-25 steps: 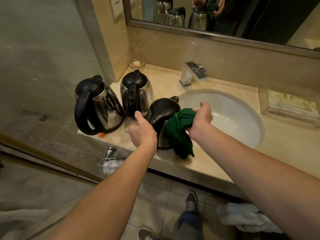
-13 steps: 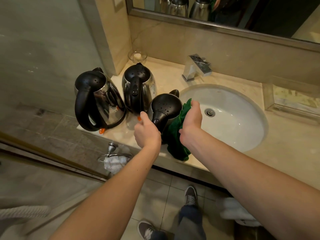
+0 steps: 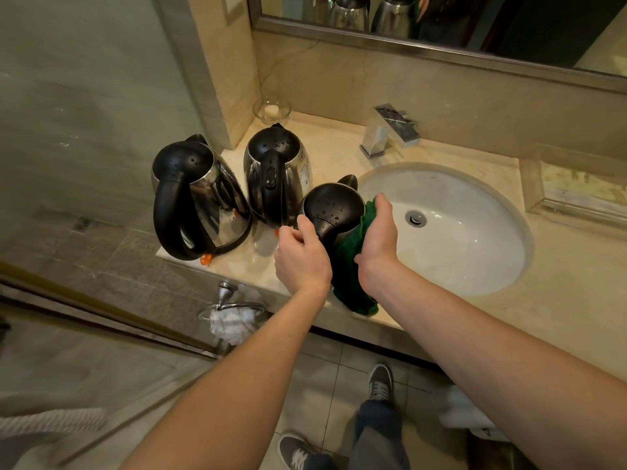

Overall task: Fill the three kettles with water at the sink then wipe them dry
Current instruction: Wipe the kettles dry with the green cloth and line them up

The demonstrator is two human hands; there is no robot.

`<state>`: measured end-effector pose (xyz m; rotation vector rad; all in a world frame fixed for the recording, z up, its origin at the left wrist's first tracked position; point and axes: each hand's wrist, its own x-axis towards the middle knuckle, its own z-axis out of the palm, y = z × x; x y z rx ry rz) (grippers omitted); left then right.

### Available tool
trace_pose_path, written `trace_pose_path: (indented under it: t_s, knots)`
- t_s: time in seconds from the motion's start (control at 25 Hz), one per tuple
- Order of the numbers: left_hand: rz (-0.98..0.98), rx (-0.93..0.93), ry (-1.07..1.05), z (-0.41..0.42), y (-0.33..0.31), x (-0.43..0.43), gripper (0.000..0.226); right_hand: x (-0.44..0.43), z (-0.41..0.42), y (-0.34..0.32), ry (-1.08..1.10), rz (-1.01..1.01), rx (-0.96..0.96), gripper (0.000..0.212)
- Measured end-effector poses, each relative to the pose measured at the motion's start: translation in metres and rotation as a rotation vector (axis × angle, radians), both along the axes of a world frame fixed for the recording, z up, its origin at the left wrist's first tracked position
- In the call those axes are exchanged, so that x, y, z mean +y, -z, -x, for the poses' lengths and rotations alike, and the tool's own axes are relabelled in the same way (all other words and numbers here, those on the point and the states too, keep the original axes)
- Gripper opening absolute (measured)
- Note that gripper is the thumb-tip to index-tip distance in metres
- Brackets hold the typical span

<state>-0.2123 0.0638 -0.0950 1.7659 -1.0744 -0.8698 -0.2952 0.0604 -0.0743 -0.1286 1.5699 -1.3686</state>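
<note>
The left hand is gripping the black handle of the near kettle, which is standing by the surface's front edge, just left of the sink. The right hand is pressing a green cloth against that kettle's right side, fingers curled around the cloth. Two more kettles are sitting at the surface's left end: one at the left edge, one further back beside it. Water drops are showing on all three lids. The tap is standing behind the sink.
</note>
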Motion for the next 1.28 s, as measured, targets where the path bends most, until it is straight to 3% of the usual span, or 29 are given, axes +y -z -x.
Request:
trace_pose_path:
  t_s: [0.12, 0.32, 0.52, 0.76, 0.88, 1.28]
  knots:
    - [0.021, 0.0, -0.004, 0.0, 0.002, -0.001, 0.048, -0.001, 0.005, 0.01, -0.037, -0.055, -0.106, 0.072]
    - [0.009, -0.029, 0.003, 0.001, 0.006, -0.001, 0.052, 0.005, 0.018, 0.019, -0.029, -0.094, -0.282, 0.084]
    - [0.01, -0.056, 0.016, 0.001, 0.005, -0.002, 0.051, 0.004, 0.014, 0.007, 0.028, -0.036, -0.338, 0.086]
    - [0.01, -0.046, 0.032, -0.001, 0.004, -0.002, 0.051, 0.001, 0.012, -0.02, -0.006, 0.024, -0.161, 0.068]
    - [0.012, -0.039, 0.037, -0.001, 0.005, -0.002, 0.05, 0.001, 0.012, -0.013, -0.043, -0.001, -0.167, 0.061]
    - [0.012, -0.032, 0.052, -0.001, 0.005, -0.001, 0.047, 0.001, 0.024, 0.013, -0.06, -0.072, -0.292, 0.073]
